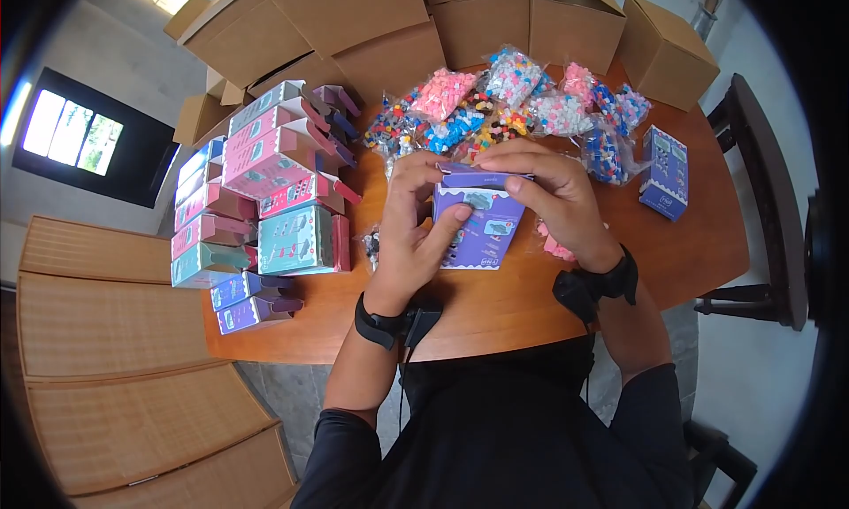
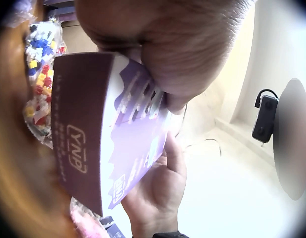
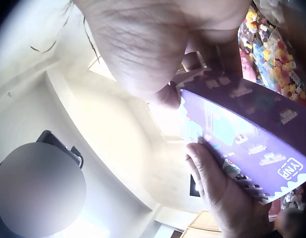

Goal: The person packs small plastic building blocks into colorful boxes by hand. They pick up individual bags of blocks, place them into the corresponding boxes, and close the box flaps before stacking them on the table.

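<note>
A purple cardboard box (image 1: 482, 239) with white scalloped trim and small printed pictures is held up in front of the person, over the table. My left hand (image 1: 412, 224) grips its left side, thumb across the printed front. At the top, my right hand (image 1: 566, 193) has its thumb on the front edge of the purple top flap (image 1: 482, 178) and its fingers over the back. In the left wrist view the box's end (image 2: 78, 134), marked YNP, faces the camera. The box's inside is hidden in all views.
Stacked pink, teal and purple boxes (image 1: 279, 155) with raised flaps stand at the left on the wooden table (image 1: 389, 328). Clear bags of colourful small pieces (image 1: 442, 93) lie behind the hands. Another purple box (image 1: 665, 173) stands at the right. Brown cartons (image 1: 371, 18) line the back.
</note>
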The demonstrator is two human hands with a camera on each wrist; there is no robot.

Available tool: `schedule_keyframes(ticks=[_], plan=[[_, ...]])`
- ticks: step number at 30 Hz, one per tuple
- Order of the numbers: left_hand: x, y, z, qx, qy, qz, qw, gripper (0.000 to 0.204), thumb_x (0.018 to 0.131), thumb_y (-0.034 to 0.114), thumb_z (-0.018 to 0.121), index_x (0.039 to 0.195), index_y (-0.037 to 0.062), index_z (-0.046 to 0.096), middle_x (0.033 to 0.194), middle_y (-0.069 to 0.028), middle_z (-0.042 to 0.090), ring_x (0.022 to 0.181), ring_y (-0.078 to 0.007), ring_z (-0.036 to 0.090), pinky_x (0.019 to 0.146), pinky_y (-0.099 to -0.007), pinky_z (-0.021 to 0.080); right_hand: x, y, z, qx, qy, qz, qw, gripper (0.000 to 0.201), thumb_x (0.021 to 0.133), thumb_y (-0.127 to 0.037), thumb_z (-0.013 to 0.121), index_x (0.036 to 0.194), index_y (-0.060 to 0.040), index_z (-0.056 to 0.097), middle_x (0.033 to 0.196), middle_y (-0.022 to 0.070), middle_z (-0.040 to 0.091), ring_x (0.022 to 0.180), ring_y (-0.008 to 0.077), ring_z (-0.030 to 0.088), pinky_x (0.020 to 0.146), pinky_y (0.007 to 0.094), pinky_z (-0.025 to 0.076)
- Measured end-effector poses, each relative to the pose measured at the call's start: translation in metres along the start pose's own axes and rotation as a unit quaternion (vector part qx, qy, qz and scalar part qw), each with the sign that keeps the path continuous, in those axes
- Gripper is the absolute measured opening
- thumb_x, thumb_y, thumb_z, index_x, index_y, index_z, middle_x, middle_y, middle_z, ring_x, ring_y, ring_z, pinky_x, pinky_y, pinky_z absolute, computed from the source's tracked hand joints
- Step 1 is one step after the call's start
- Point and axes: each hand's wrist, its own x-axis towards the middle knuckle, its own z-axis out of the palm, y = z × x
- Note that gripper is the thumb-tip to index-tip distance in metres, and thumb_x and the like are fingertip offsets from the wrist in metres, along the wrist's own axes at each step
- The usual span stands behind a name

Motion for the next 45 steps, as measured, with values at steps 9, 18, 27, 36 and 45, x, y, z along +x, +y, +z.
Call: schedule_keyframes(ticks=[9,18,27,36,45], plan=[[-0.004,0.000,0.008,-0.063,0.042,-0.040,0.996,0.043,0.085,0.002,0.064,0.120,0.0048,0.041,0.119,-0.0138,0.043,0.110,-0.0227,0.052,0.089,-0.0340,0.048,0.000,-0.002,0.000,0.006,0.011,0.025,1.000,0.019,0.088,-0.004,0.059,0.103,0.0018,0.067,0.111,0.0096,0.061,0.100,0.0165,0.059,0.085,0.0273,0.047],[0.002,0.005,-0.006,0.064,0.015,-0.034,0.997,0.029,0.089,0.009,0.062,0.114,0.0032,0.048,0.118,-0.0112,0.043,0.106,-0.0197,0.052,0.087,-0.0318,0.048,0.000,-0.007,0.010,-0.176,-0.036,-0.069,0.981,0.031,0.082,-0.010,0.065,0.113,-0.0083,0.067,0.118,0.0130,0.057,0.105,0.0248,0.058,0.087,0.0338,0.048],[0.002,-0.002,0.001,-0.009,0.052,-0.020,0.998,0.031,0.091,0.010,0.059,0.118,0.0034,0.045,0.119,-0.0119,0.043,0.110,-0.0203,0.049,0.095,-0.0337,0.041,-0.003,-0.009,0.014,-0.212,-0.042,-0.065,0.974,0.050,0.084,-0.008,0.063,0.131,-0.0026,0.047,0.130,0.0145,0.049,0.121,0.0279,0.049,0.100,0.0379,0.039],[0.000,0.008,-0.001,-0.035,0.055,-0.096,0.993,0.047,0.089,0.013,0.064,0.128,0.0030,0.040,0.114,-0.0110,0.056,0.107,-0.0182,0.054,0.090,-0.0301,0.045,-0.004,-0.001,0.006,-0.032,0.010,0.041,0.999,0.037,0.088,-0.011,0.060,0.123,-0.0008,0.053,0.110,0.0110,0.059,0.096,0.0147,0.059,0.081,0.0282,0.050],[-0.005,0.000,-0.007,-0.060,-0.007,-0.179,0.982,0.058,0.084,0.016,0.070,0.130,0.0030,0.037,0.106,-0.0138,0.056,0.097,-0.0185,0.058,0.085,-0.0308,0.047,-0.003,-0.003,0.001,0.067,-0.103,0.189,0.974,0.023,0.079,-0.002,0.056,0.094,-0.0068,0.039,0.086,0.0005,0.040,0.081,0.0073,0.042,0.073,0.0230,0.036]])
